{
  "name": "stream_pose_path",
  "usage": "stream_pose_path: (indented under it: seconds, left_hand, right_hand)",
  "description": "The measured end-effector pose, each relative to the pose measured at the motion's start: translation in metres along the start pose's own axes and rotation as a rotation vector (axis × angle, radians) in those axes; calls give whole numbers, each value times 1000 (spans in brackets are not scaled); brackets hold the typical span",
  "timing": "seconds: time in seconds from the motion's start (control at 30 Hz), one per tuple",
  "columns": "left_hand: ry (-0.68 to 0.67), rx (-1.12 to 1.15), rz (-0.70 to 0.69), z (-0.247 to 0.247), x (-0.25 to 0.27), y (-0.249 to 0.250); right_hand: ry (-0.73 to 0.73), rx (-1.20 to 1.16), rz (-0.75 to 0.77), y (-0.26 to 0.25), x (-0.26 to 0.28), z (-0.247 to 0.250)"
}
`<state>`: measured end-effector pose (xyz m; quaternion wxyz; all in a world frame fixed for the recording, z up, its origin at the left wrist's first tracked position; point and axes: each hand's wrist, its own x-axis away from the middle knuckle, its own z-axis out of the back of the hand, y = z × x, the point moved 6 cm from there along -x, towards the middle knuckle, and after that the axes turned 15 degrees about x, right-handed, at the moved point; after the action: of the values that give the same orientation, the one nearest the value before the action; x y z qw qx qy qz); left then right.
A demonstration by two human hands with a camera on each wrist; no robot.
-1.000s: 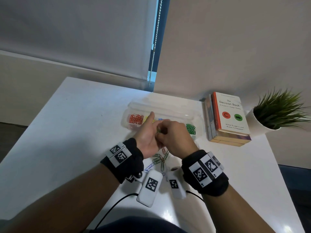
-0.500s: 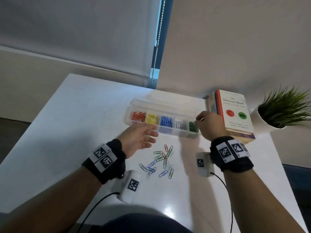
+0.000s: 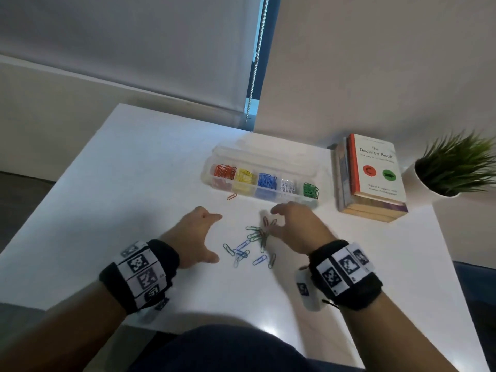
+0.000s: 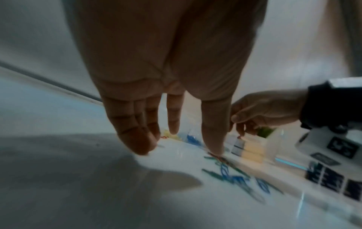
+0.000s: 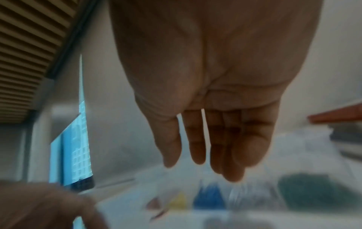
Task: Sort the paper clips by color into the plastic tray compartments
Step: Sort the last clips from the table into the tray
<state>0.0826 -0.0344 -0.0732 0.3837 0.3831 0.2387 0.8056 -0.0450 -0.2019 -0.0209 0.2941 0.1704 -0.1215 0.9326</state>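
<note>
A clear plastic tray [image 3: 312, 203] lies at the back of the white table, holding red, yellow, blue, white and green clips in separate compartments. A loose pile of paper clips [image 3: 253, 242], green, blue and red, lies in front of it. One red clip [image 3: 231, 196] lies alone just before the tray's left end. My left hand [image 3: 197, 232] hovers left of the pile, fingers straight and empty [image 4: 172, 124]. My right hand [image 3: 294, 224] hangs over the pile's right edge with relaxed fingers, holding nothing [image 5: 211, 148].
A stack of books [image 3: 371, 178] with a red-spined one on top stands right of the tray. A potted green plant [image 3: 453, 167] sits at the far right. A blind and bead chain [image 3: 255, 65] hang behind the table.
My right hand came back from the tray's green compartment to the loose pile. The left hand drew slightly left and opened away from the pile. The hands had been pinched together a second ago.
</note>
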Motion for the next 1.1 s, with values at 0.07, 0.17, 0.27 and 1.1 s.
stream_pose_path:
  seconds: [0.07,0.17,0.27,1.1]
  left_hand:
    - [17,-106,-13,-12,0,4]
    - [54,-247,-24,-17,-11,14]
    - [86,-314,-47,-9,-28,25]
    - [81,384,-130,-26,-20,32]
  right_hand:
    - [-80,83,19,-10,-2,-28]
    - [-75,105,63,-22,-1,-49]
    - [-28,33,75,-23,-1,-53]
    - [-11,-143,-80,-27,8,-56]
